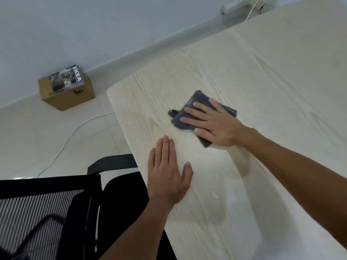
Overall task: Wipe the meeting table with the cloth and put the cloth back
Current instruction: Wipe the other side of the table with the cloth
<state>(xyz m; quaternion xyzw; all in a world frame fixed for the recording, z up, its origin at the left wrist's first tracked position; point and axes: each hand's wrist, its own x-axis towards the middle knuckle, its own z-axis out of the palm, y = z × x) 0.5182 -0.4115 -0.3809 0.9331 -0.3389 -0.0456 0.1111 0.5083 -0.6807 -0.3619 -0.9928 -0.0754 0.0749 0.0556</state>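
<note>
The dark grey cloth [189,113] lay folded on the pale wood-grain meeting table [272,76], near the table's rounded corner. The right hand [216,124] pressed flat on the cloth with its fingers [195,112] straight and spread; they did not curl around the fabric. The fingertips pointed toward the table's corner, and the cloth showed beyond them as well as under the thumb, where one fold came out at the side of the palm. The part of the cloth below the palm was hidden.

The left hand [167,175] rested flat on the bare table, close to the table's edge and just beside the cloth without touching it. Its fingers were straight and held together, the thumb apart, and it held nothing.

Beside the table's edge stood a black mesh office chair [48,209], cut off by the frame, with a blurred dark strap in front of it that I could not identify. On the floor beyond the table's corner sat a cardboard box [69,94] against the wall, and on it a catalogue [66,79] with the word "IKEA" readable. A thin white cable [75,130] ran over the floor between box and table. At the table's far end, a pale object on the wall [240,4] was too blurred to name.
</note>
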